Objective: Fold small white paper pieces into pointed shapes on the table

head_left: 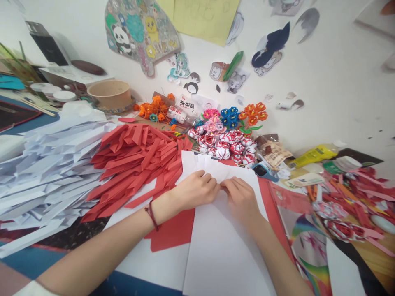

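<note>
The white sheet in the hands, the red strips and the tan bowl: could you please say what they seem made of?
White sheet: apparently matte paper, thin-edged, without gloss. Red strips: likely matte coloured paper, with crisp folds. Tan bowl: smooth, dull surface; plastic or paperboard, unclear.

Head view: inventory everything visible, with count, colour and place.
topmost sheet: one, white, front centre
red paper: count unclear, red, underneath
white strips: many, white, left
red strips: many, red, centre left
rolled flowers: many, red and white, behind sheet
small flowers: many, orange, pink, blue, by wall
bowl: one, tan, back left
yellow bottle: one, yellow, back right
scrap pile: one, mostly red, right
wall cutouts: many, mixed, wall
bracelet: one, dark red, left wrist
left hand: one, on topmost sheet
right hand: one, on topmost sheet
</note>
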